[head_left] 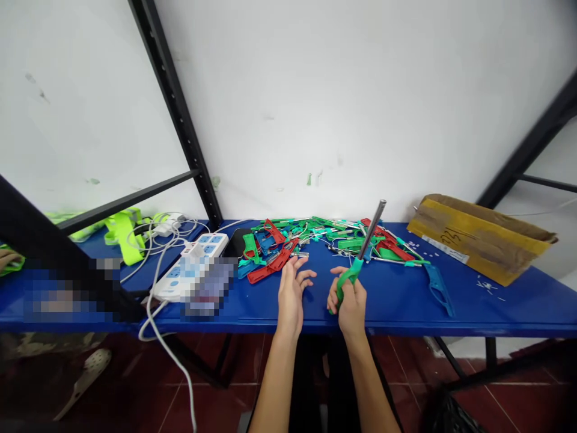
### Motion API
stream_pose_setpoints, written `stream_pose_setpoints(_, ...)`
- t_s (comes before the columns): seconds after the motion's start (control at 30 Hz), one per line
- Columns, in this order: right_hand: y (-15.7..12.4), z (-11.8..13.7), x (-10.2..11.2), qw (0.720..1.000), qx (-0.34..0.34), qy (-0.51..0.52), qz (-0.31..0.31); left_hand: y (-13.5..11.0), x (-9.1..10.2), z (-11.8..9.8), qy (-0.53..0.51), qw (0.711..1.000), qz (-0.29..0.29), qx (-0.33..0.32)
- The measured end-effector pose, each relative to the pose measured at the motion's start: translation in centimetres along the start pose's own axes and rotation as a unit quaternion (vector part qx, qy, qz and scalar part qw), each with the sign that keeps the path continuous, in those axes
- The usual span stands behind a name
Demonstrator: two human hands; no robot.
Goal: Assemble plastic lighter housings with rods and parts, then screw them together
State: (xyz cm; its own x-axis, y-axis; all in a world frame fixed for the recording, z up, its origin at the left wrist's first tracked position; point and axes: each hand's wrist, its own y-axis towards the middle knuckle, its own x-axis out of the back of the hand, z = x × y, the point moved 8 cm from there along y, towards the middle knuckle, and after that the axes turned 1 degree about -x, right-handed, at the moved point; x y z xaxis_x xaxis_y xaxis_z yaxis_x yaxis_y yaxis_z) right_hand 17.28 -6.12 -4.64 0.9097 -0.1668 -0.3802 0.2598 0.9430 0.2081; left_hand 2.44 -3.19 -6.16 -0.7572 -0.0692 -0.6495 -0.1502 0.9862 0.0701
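My right hand (349, 300) is wrapped around the green handle of a long-nosed lighter (369, 231), its metal tube tilted up and to the right. To its left, my left hand (292, 294) is raised above the table's front with fingers apart and slightly curled, holding nothing visible. Just beyond its fingertips are a red lighter handle (276, 264) and a small metal piece (301, 254); whether they touch cannot be made out. Behind both hands, a tangled pile of green, red and blue lighter parts (356, 243) with metal tubes and thin wires lies along the wall.
On the blue table (392, 300) a blue handle (437, 288) lies at right, near a taped cardboard box (478, 237) and small white bits (488, 285). A white power strip (192, 267) with looping cables is at left. Black metal posts (178, 108) frame the table.
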Motion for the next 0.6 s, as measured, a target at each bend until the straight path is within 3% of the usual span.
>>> stream_pose_setpoints(0.4,0.01,-0.04,-0.80,0.997,-0.031,-0.049,0.048,-0.24,-0.02,-0.28,0.008,1.000,-0.008,-0.008)
stream_pose_setpoints(0.6,0.14,-0.61,-0.72,0.997,-0.056,-0.042,0.038,-0.38,-0.13,-0.39,0.011,1.000,-0.007,-0.007)
